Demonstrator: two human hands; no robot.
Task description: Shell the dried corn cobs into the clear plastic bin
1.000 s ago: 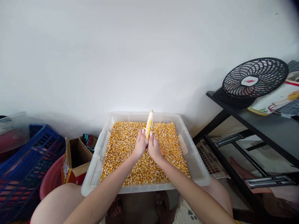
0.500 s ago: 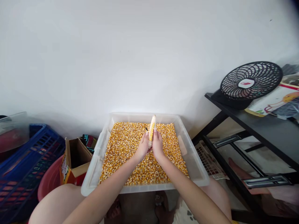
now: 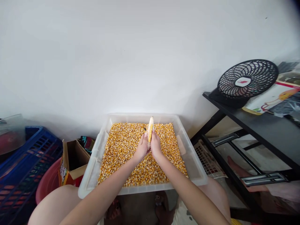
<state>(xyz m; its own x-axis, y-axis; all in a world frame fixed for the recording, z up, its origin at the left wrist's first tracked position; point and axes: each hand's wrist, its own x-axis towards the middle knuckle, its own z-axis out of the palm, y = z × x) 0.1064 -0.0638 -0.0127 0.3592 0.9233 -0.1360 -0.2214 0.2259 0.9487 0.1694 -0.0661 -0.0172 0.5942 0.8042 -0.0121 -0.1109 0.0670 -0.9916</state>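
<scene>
Between my two hands stands a corn cob [image 3: 150,128], tip pointing up and away, bare and pale on its left side with yellow kernels along the right. My left hand [image 3: 141,148] grips it from the left, thumb against the cob. From the other side my right hand [image 3: 155,145] is closed on it, thumb up along the kernels. Something small and dark sticks out by my left thumb; I cannot make out what it is. Below both hands, loose corn kernels [image 3: 122,150] fill a translucent plastic bin [image 3: 194,162].
A white wall [image 3: 140,62] rises behind the bin. To the left are an open cardboard box [image 3: 78,172], a red basin [image 3: 45,178] and a blue crate [image 3: 44,143]. On the right, a black rack [image 3: 234,112] carries a black fan [image 3: 248,78]; a person's foot [image 3: 236,165] shows beneath.
The view has shifted slightly, so most things sit a little further left. Both hands keep their hold on the corn cob over the bin.
</scene>
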